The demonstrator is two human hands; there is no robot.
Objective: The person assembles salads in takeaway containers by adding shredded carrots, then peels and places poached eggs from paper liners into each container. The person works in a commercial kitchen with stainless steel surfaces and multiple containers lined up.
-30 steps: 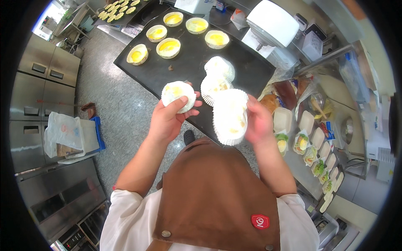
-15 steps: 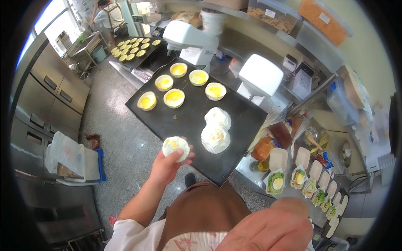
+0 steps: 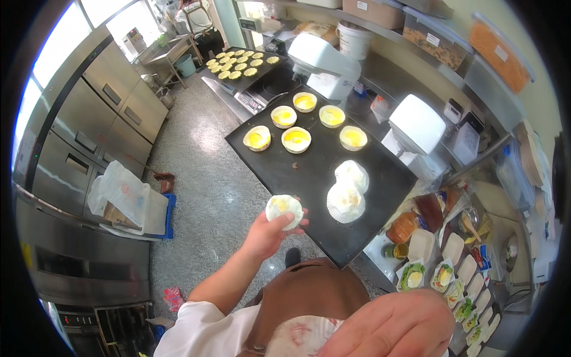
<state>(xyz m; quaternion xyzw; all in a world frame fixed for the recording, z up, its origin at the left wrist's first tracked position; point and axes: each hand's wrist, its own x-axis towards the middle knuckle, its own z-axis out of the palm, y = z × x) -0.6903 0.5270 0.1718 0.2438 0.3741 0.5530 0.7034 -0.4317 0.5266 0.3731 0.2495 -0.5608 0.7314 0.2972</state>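
Left hand: the left hand [image 3: 266,233] rises from 6 o'clock, fingers [image 3: 295,224] curled up around the underside of a paper cup [image 3: 284,210], gripping it.
Paper cup: a round, pleated white liner with a thin frilled rim; pale yellow filling shows inside. It sits in the air just off the near-left edge of the tray, over the floor.
Cup's heading: its mouth faces up toward the camera; being round, it shows no long axis.
Right hand: the right hand [image 3: 395,326] fills the 5 o'clock corner, very close and blurred, its back toward the camera. Whether its fingers are open or closed cannot be told. A white fluted liner stack [image 3: 303,336] with reddish marks lies just at its 9 o'clock side; contact cannot be told.
Tray: a flat, matt black rectangular tray [image 3: 297,178] lies on the bench, long axis running from 10 o'clock to 4 o'clock.
On the tray: five filled cups [image 3: 296,140] with glossy yellow centres cluster at its far end; two crinkled white liners [image 3: 347,201] overlap near its 4 o'clock end.
Floor: speckled grey stone floor [image 3: 202,196], smooth and slightly shiny.
Apron: brown cloth apron [image 3: 309,291] at 6 o'clock.
Cabinets: brushed steel cabinets [image 3: 89,131] at 9 o'clock.
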